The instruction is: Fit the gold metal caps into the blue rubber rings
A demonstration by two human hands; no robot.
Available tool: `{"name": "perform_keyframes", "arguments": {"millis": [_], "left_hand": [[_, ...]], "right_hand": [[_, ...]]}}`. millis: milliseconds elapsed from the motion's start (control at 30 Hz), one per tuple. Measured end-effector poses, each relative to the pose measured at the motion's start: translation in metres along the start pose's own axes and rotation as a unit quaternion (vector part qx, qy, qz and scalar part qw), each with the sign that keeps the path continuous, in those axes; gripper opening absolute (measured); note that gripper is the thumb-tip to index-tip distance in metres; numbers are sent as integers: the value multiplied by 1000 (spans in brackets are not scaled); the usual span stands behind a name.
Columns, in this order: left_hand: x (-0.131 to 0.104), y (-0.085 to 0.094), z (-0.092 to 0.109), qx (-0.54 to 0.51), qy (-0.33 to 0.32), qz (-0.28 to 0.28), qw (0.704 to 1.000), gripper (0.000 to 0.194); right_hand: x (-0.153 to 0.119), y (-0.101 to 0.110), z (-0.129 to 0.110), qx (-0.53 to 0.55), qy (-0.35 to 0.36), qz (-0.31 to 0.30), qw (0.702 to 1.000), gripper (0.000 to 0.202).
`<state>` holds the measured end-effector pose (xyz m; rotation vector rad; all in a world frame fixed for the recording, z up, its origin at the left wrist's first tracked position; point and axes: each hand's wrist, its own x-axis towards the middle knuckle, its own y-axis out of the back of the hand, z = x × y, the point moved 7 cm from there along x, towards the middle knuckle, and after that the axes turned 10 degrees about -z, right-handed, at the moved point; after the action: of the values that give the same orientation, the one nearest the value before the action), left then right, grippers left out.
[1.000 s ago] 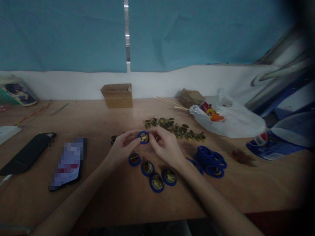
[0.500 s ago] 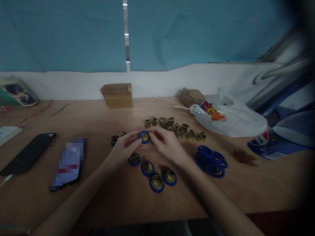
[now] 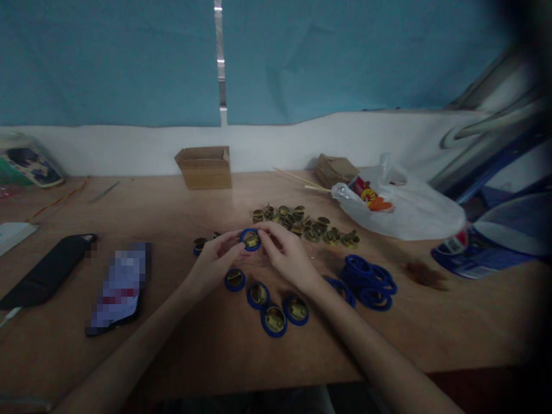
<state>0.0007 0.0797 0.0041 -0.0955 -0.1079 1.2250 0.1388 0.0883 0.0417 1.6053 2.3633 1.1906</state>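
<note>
A round brass-coloured piece with a blue ring (image 3: 250, 239) around it is held between both hands above the table. My left hand (image 3: 217, 257) pinches its left side, and my right hand (image 3: 287, 251) grips its right edge with fingers and thumb. Nearer the front lie several brass pieces in blue rings (image 3: 274, 320). Another such piece (image 3: 199, 245) sits just left of my left hand. Behind my right hand is a scattered group of bare brass pieces (image 3: 314, 232). A heap of loose blue rings (image 3: 371, 284) lies right of my right forearm.
A phone (image 3: 122, 287) and a black case-like object (image 3: 49, 270) lie at left. An open cardboard box (image 3: 207, 172) stands at the back. Toward the right are a white plastic bag (image 3: 418, 213), thin sticks, a brown packet (image 3: 335, 169) and a blue container (image 3: 474, 256).
My right hand has shifted slightly left and its forearm uncovers more blue rings. The held piece remains between both hands, tilted a little differently.
</note>
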Motion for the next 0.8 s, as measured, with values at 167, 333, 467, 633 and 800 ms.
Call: {"name": "perform_keyframes", "arguments": {"millis": [167, 333, 467, 633, 800], "left_hand": [[0, 4, -5, -5, -4, 4, 1000, 35], [1, 6, -2, -15, -10, 12, 1000, 36], [2, 7, 2, -33, -17, 17, 999, 34], [2, 9, 1, -41, -8, 14, 999, 35], [1, 8, -1, -59, -7, 8, 998, 39]], "right_hand": [[2, -5, 3, 59, -9, -6, 998, 22], [1, -12, 11, 107, -60, -39, 992, 26], [-1, -15, 11, 99, -63, -72, 990, 27], [-1, -15, 12, 95, -66, -71, 991, 27], [-1, -20, 19, 135, -81, -80, 984, 26]]}}
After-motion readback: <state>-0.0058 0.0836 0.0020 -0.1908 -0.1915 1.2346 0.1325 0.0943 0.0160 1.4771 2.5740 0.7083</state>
